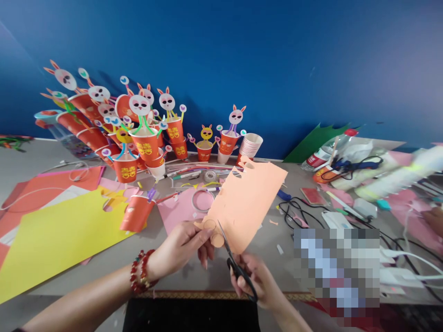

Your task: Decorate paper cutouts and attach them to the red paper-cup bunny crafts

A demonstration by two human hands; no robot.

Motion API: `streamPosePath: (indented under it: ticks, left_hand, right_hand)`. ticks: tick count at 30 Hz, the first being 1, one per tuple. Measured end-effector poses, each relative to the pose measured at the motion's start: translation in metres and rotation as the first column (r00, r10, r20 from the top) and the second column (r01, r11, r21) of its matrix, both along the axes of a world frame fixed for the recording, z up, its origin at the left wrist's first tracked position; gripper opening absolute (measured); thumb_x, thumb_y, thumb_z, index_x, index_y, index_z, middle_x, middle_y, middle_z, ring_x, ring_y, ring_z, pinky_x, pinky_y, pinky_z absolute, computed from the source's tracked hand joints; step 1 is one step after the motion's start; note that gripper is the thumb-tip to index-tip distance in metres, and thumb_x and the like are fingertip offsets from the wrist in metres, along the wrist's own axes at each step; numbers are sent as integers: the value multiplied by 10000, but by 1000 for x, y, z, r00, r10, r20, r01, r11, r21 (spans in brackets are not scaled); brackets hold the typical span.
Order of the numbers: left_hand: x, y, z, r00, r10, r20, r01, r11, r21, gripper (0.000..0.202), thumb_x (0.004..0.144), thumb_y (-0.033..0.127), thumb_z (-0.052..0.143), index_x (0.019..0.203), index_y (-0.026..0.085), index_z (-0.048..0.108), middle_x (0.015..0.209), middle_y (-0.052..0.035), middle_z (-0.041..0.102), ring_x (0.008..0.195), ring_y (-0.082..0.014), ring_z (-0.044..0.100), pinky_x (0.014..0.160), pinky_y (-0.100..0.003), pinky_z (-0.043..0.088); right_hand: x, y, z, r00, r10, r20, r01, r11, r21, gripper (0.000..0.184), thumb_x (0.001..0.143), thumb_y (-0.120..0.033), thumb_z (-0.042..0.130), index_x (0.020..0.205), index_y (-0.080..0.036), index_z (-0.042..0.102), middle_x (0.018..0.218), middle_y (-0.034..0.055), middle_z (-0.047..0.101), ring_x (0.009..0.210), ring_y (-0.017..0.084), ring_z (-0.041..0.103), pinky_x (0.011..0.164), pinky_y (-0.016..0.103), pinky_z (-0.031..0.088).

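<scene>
My left hand (pixel 188 244), with a red bead bracelet at the wrist, pinches the lower left edge of a peach-orange sheet of paper (pixel 252 198). Two outlined circles (pixel 217 240) lie at that edge, close to my fingertips. The sheet's left and top edges are jagged with cut-outs. In my right hand (pixel 256 281) is a pair of black-handled scissors (pixel 235 263), fingers round the handles. The blades point up and to the left, against the sheet just right of the circles.
Red paper cups (pixel 145 150) with rabbit figures crowd the back left. Yellow paper (pixel 69 240) covers the left side, beside a tipped cup (pixel 136 214). A tape roll (pixel 203 200) lies on pink paper. Black cables (pixel 297 212), a bottle (pixel 328 150) and a pixelated patch occupy the right.
</scene>
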State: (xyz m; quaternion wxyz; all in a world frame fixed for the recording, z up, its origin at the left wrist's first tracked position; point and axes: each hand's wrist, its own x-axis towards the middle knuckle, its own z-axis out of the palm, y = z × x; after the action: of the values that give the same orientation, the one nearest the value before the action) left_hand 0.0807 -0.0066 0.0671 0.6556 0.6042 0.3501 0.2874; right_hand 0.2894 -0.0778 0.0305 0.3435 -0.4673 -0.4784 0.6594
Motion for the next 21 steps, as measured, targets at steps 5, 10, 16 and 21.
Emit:
streamPosePath:
  ticks: [5, 10, 16, 21]
  left_hand:
    - [-1, 3, -5, 1000, -21, -15, 22, 1000, 4, 571, 965, 568, 452, 714, 99, 658, 651, -107, 725, 451, -128, 657, 440, -182, 473]
    - [-1, 3, -1, 998, -35, -55, 36, 999, 11, 563, 980, 543, 440, 707, 103, 661, 652, -102, 730, 458, -119, 654, 448, -175, 467]
    - [-4, 5, 2, 996, -70, -53, 70, 998, -2, 534, 976, 542, 444, 747, 111, 661, 651, -81, 721, 465, -122, 653, 454, -179, 470]
    - [-5, 8, 3, 995, -102, -20, 102, 995, -25, 480, 968, 545, 458, 829, 124, 643, 679, -62, 709, 487, -124, 659, 474, -182, 491]
  right_hand:
    - [2, 0, -2, 1000, -14, 6, 14, 1000, -15, 708, 535, -838, 707, 704, -183, 499, 537, -34, 495, 406, 79, 425, 416, 230, 356]
    - [2, 1, 0, 1000, -17, -8, 17, 998, -52, 714, 490, -831, 730, 693, -189, 493, 542, -49, 491, 393, 66, 418, 399, 213, 327]
    - [1, 3, 1, 1000, -16, -9, 16, 997, -77, 716, 456, -824, 744, 681, -190, 498, 542, -56, 476, 387, 59, 398, 390, 212, 320]
    - [3, 3, -1, 1000, -17, -13, 17, 998, -66, 688, 487, -802, 744, 686, -190, 500, 562, -48, 489, 392, 57, 403, 384, 207, 313]
